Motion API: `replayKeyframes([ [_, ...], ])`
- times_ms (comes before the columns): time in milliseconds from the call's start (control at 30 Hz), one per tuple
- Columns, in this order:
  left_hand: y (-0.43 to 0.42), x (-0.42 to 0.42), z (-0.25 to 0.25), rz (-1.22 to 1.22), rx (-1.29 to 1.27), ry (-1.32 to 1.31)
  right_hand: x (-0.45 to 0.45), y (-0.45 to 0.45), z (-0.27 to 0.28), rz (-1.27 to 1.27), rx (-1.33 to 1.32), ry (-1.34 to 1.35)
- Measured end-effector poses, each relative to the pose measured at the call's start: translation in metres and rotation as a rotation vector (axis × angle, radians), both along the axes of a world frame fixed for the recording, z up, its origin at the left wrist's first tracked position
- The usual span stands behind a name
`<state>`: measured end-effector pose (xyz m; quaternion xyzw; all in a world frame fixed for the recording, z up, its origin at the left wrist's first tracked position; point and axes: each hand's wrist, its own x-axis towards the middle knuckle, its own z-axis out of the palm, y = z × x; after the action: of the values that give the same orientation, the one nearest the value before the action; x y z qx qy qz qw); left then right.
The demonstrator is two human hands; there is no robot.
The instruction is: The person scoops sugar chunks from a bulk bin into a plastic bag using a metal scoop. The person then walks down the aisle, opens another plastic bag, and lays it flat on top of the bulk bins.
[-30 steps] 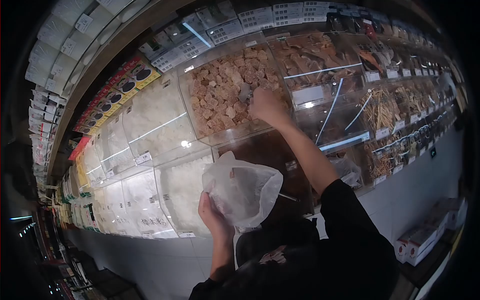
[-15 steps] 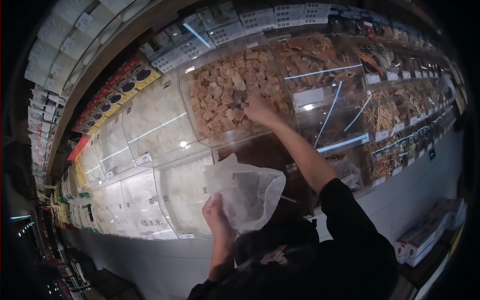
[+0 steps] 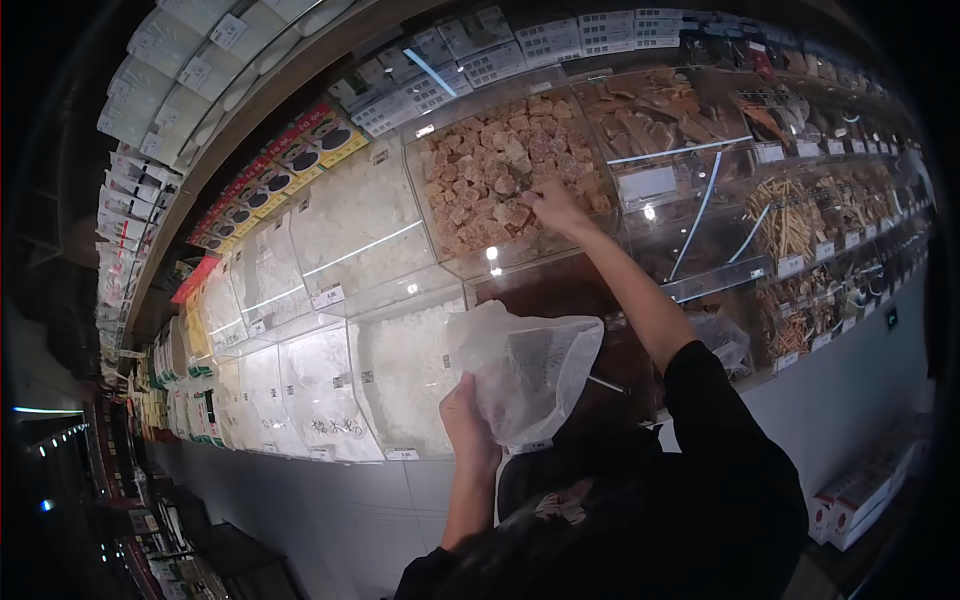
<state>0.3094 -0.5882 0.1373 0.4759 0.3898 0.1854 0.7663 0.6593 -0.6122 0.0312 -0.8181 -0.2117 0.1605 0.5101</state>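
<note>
In the head view, the left hand (image 3: 470, 415) pinches the side of the bag (image 3: 535, 370), held short of the near edge of the bin (image 3: 530, 257). Its film looks light, limp and slippery, best gripped at the rim. The right hand (image 3: 558, 208) curls at the lumps (image 3: 475, 160) towards that edge; what it grasps, I cannot tell. Lumps seem hard, rough, easily held by their sides.
</note>
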Motion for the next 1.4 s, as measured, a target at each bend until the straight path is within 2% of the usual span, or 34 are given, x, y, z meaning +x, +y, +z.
replayKeyframes([
  [67,0.000,-0.004,0.006,0.003,0.004,0.005,-0.001,-0.010,-0.004,0.029,0.133,0.008],
  [167,-0.001,-0.009,0.004,0.029,-0.035,-0.039,-0.027,-0.039,0.040,0.022,0.254,0.356],
  [267,0.004,-0.009,-0.003,0.052,-0.129,-0.096,-0.047,-0.075,0.063,0.067,0.274,0.495],
  [467,0.003,0.000,0.003,0.072,-0.207,-0.154,-0.112,-0.165,0.124,0.257,0.254,0.527],
  [600,-0.005,0.007,0.009,0.139,-0.130,-0.194,-0.152,-0.208,0.134,0.447,0.204,0.553],
  [700,-0.011,0.013,0.012,0.106,-0.038,-0.174,-0.190,-0.202,0.133,0.394,0.102,0.656],
  [767,-0.012,0.011,0.006,0.058,0.018,-0.169,-0.201,-0.185,0.114,0.559,0.088,0.607],
  [833,-0.017,0.010,0.003,0.028,0.063,-0.149,-0.220,-0.163,0.092,0.539,0.144,0.346],
  [967,-0.025,0.007,0.003,-0.013,0.128,-0.254,-0.241,-0.118,0.053,0.481,-0.035,0.096],
  [1067,-0.030,0.004,0.002,-0.086,0.213,-0.188,-0.255,-0.087,0.014,0.414,-0.110,-0.065],
  [1200,-0.033,-0.003,-0.002,-0.117,0.288,-0.157,-0.258,-0.069,0.031,0.546,-0.225,-0.198],
  [1400,-0.006,-0.009,0.008,0.112,0.059,-0.286,-0.259,-0.068,0.033,0.298,-0.276,-0.512],
])
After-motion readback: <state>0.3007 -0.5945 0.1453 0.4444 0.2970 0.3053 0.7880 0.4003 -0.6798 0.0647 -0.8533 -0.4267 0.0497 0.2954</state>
